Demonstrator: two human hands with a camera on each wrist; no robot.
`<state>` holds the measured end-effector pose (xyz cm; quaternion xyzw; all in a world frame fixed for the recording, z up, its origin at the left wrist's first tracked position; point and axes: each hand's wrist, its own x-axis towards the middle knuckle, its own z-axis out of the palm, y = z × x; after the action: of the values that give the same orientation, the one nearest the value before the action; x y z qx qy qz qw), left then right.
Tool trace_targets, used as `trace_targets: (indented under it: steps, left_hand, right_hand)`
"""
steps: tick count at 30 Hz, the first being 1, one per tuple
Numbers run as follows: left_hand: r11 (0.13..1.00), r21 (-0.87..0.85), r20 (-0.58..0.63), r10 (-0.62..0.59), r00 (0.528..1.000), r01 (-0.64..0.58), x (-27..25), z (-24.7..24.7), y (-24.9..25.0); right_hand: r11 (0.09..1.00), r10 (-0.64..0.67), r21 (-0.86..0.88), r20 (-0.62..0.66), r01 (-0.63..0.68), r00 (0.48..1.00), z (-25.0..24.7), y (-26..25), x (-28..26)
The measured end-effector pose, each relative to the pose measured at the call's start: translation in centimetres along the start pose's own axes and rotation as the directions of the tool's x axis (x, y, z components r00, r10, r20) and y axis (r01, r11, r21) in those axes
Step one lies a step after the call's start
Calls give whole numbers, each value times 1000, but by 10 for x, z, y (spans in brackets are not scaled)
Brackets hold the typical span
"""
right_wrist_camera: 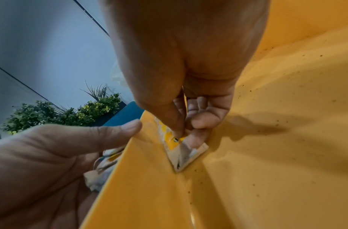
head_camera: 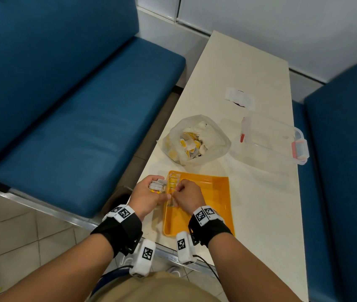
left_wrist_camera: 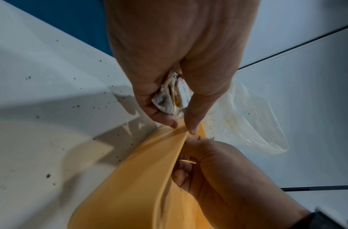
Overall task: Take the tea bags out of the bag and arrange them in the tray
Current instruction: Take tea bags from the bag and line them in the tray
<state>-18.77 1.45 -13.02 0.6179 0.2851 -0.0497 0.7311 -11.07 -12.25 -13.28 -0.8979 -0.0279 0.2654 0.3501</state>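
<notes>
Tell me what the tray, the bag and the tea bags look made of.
Tray: looks like moulded plastic, orange, smooth with a slight sheen and rounded rim. Bag: thin translucent plastic film, crinkled; its contents show through. Tea bags: seemingly white filter paper, dark tea showing through, yellow paper tags. The left hand holds a bunch; the right hand pinches one.

I am looking at what seems a waiting or lounge area of an office or public building. Blue upholstered benches (head_camera: 81,110) on metal frames flank a narrow cream table (head_camera: 245,68). The floor is tiled (head_camera: 9,227), the walls are pale panels (head_camera: 282,22), and artificial-looking green plants (right_wrist_camera: 61,113) sit behind the seating.
</notes>
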Motion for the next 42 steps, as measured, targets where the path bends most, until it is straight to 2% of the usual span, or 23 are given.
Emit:
trace_targets:
  steps: [5,9,13,18,22,25,27,31,36,42]
  left_hand:
    - [1000,-22,26,-16,1000,17,-3,-3,1]
    - [990,-124,67,-58,996,66,-11,-12,11]
    - [959,-252,168,-87,982,128,-23,-22,22]
    - [980,-176,237,-44,971,88,-32,-18,29]
    - [977,-189,258,-47,965,98,-34,-14,32]
    - [964,-231,267,-71,961,135,-33,-15,32]
    - [944,-282,269,-95,958,173,-33,-16,33]
    - [905,-359,293,-123,948,229,-31,-17,35]
    - [872,-395,327,-163,931,291,-31,-19,38]
    - [861,-379,361,-198,911,338,-31,-20,37]
  right_hand:
    - [998,33,53,10,-33,999,-2,-4,-6]
    - [999,-40,29,-57,42,998,-16,-5,-12]
    - [952,-148,263,-59,158,987,-33,-16,-26]
    - [890,-257,401,50,217,965,-45,-39,-38]
    - [908,-267,352,68,227,961,-43,-39,-36]
    - [921,-252,309,10,237,968,-40,-34,-33]
    - [937,-287,196,-48,290,957,-37,-33,-33]
    - [875,-471,101,-42,473,881,-32,-28,-40]
    - [824,-562,-35,71,565,824,-29,-15,-39]
    - [771,-633,-115,-38,626,773,-27,-8,-39]
